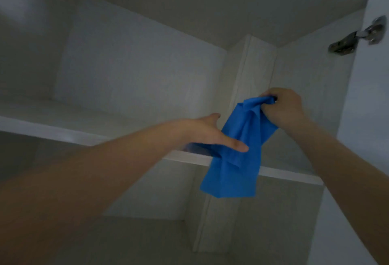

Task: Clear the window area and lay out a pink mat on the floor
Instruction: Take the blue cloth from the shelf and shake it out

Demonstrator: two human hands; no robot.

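a: what are the hands doing?

b: the left hand (pixel 212 134) is lying open, fingers straight, touching the blue cloth (pixel 235 159). the right hand (pixel 282 106) is pinching the cloth's top in a tight bunch.

a: how is the cloth going to handle?

b: it is hanging limp over the shelf (pixel 126 144) edge, so it is looking soft, thin and light. bunching a corner is the easy way to hold it.

a: and the pink mat?

b: no pink mat is showing in this cupboard.

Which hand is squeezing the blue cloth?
The right hand: its curled fingers bunch the top of the blue cloth. The left hand is flat, fingers straight, touching the cloth near the shelf edge.
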